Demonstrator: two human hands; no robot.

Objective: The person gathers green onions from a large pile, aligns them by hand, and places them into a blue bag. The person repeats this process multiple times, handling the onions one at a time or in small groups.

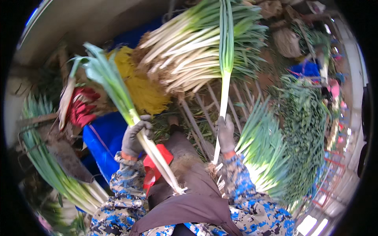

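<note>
My left hand (137,135), in a grey glove, grips the white shaft of a long green onion (121,94). Its leaves bend over at the upper left, and its pale root end lies over my lap. Whether it is one stalk or a few together I cannot tell. My right hand (226,134), gloved too, closes around another long green onion (226,88). This one stands nearly straight in view, leaves pointing away from me and brown roots (211,168) beside my right forearm. Beyond both hands lies a large pile of unpeeled green onions (189,56) with soil-brown roots.
Metal bars (203,118) run under the pile. Bundled green onions lie at my right (262,150) and at my left (56,174). Yellow netting (141,88), a blue container (102,141) and red cloth (82,106) are on the left. A leafy heap (304,135) stretches along the right.
</note>
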